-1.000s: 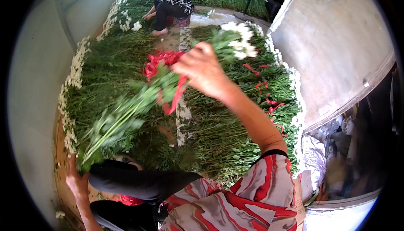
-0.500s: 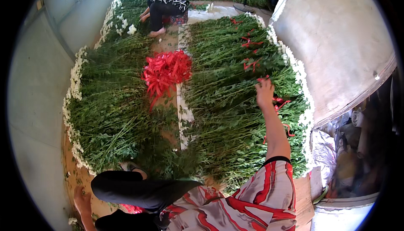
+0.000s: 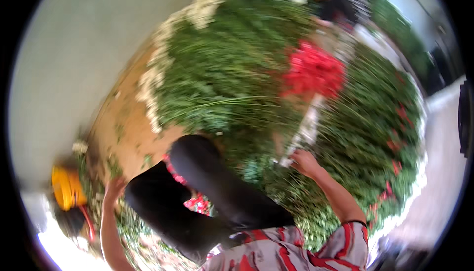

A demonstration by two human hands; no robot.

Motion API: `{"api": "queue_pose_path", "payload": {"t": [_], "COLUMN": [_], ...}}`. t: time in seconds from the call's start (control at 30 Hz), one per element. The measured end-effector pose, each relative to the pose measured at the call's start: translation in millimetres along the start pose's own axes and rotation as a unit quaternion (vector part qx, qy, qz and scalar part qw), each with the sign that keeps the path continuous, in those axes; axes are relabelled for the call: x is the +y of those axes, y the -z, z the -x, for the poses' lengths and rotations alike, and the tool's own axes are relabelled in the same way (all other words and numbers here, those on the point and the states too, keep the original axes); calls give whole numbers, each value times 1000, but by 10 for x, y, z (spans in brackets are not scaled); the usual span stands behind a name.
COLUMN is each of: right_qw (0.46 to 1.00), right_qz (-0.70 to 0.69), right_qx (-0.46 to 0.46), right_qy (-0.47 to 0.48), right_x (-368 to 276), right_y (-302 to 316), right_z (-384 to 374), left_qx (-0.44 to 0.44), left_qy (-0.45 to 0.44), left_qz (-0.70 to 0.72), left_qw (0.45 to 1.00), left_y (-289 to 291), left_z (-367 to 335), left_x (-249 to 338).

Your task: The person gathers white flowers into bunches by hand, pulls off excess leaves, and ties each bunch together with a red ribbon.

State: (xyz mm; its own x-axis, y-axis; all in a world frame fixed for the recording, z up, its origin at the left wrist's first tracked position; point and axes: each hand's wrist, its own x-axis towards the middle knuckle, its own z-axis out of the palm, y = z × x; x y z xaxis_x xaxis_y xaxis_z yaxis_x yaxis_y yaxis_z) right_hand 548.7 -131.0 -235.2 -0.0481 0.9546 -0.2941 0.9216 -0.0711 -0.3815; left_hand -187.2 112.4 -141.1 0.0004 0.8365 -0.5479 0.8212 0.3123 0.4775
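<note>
My right hand (image 3: 304, 163) hovers over the leafy stems, close to the end of a white strip (image 3: 310, 123) on the floor. Its fingers look bent, but motion smears them, and I make out nothing held. Low at the left, my left hand (image 3: 115, 187) hangs beside my knee, near loose green stems and leaves; its fingers are blurred too. White-headed flowers with long stems lie in two broad rows, a left bed (image 3: 222, 63) and a right bed (image 3: 365, 137). Between them sits a heap of red ribbons (image 3: 316, 68). Red ribbon pieces (image 3: 396, 167) lie along the right bed.
Another person (image 3: 345, 1) crouches at the far end beside the flowers. A yellow bucket (image 3: 68, 188) stands at the lower left. A pale wall (image 3: 89, 48) rises on the left, with brown floor (image 3: 133, 118) and scattered leaves along it.
My view has swung to the left and blurred. My right hand has left the ribbons on the right bed and come back toward the middle strip. The bucket has come into view.
</note>
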Motion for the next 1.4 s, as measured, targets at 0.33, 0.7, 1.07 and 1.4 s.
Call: {"api": "queue_pose_path", "payload": {"t": [0.33,0.7,1.07,1.4], "right_qw": [949,950,975,951], "right_qz": [34,66,-25,-154], "right_qx": [-169,-113,-183,-211], "right_qy": [264,284,121,165], "right_x": [-1305,-2157,-2567,-2809], "right_y": [-169,-1067,-1377,-1386], "right_z": [-2937,-4255,-4171,-3877], "left_qx": [-155,-242,-153,-43], "left_qy": [-104,42,119,130], "left_qz": [-60,569,803,819], "left_qw": [981,785,563,557], "left_y": [-1414,-2330,-2812,-2861], "left_z": [-1448,-2370,-2811,-2218], "left_x": [-22,342,363,637]}}
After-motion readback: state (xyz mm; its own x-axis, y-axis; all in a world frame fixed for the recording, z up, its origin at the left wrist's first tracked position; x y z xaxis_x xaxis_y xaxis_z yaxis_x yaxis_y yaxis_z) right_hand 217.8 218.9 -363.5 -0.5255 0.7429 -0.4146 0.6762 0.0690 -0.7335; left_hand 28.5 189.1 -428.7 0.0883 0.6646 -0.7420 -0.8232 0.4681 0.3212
